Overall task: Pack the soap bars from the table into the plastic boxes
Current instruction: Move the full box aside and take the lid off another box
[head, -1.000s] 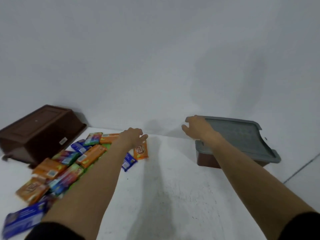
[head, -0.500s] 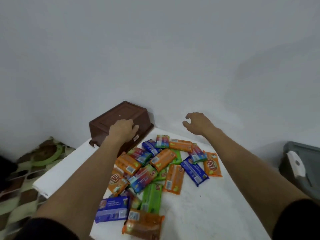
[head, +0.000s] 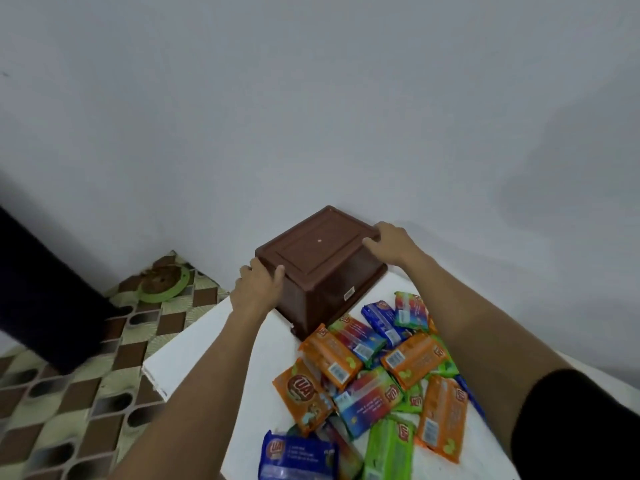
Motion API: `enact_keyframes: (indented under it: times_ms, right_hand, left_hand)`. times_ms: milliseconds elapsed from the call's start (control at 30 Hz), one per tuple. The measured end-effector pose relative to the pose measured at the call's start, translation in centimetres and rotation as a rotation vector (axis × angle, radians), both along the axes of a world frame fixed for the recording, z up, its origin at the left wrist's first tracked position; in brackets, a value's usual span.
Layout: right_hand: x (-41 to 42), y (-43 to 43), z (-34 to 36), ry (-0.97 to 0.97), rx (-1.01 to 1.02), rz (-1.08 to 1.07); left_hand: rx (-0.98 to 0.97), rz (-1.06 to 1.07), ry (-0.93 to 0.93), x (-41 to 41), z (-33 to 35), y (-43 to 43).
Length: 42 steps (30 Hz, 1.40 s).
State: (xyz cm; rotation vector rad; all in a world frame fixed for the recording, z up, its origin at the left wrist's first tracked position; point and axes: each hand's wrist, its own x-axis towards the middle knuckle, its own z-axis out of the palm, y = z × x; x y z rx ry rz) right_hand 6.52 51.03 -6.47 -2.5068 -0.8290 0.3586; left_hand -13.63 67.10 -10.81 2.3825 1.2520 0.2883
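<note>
A brown plastic box (head: 318,258) lies upside down at the far left corner of the white table (head: 194,355). My left hand (head: 258,285) grips its near left corner, thumb on the upturned bottom. My right hand (head: 389,242) holds its far right edge. A pile of wrapped soap bars (head: 377,372) in orange, blue, green and multicolour wrappers lies on the table in front of the box. One blue soap bar (head: 298,457) sits nearest me at the pile's front.
A white wall rises right behind the table. Patterned brown and cream floor (head: 69,393) lies to the left, with a green ring-shaped object (head: 164,284) on it and a dark shape (head: 41,296) at the left edge.
My view swung left, so the grey-lidded box left the frame. My left hand slid to the brown box's near corner and my right hand came across onto its far edge.
</note>
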Motion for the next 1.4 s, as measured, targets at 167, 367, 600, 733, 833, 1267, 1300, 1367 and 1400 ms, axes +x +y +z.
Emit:
enact_keyframes:
  times_ms: [167,367,600,733,833,1267,1300,1367,1400]
  right_hand:
    - [1.1,2.2,-1.7,0.177,0.092,-0.024]
    - [0.5,2.5,-1.8,0.247,0.219,-0.131]
    - [-1.3,0.5,-1.0,0.365,0.448,-0.212]
    - [-2.4,-1.7,0.1,0.381,0.544,-0.164]
    - [-3.5,-4.2,1.4,0.430,0.640,-0.165]
    - [-7.9,-22.0,3.3,0.664,0.957,-0.423]
    - [-8.1,-23.4,3.4,0.660,0.998,-0.448]
    - [-8.3,-26.6,3.1,0.660,1.052,-0.500]
    - [-8.4,-28.2,3.0,0.669,1.063,-0.515]
  left_hand:
    - [-0.368,0.094,-0.190,1.0,-1.4,0.4]
    - [-0.544,0.130,-0.334,1.6,-1.8,0.0]
    - [-0.495,0.169,-0.403,-0.1,0.3,-1.0]
    - [-0.454,0.151,-0.615,-1.2,2.0,-2.5]
    - [-0.546,0.072,-0.828,-2.2,3.0,-4.4]
    - [-0.872,0.092,-0.943,-2.3,6.7,-14.1]
    - [-0.872,0.090,-0.907,-2.2,6.6,-14.9]
    - [-0.901,0.075,-0.832,-2.3,6.3,-16.7]
    - [-0.926,0.066,-0.799,-2.3,6.0,-17.4]
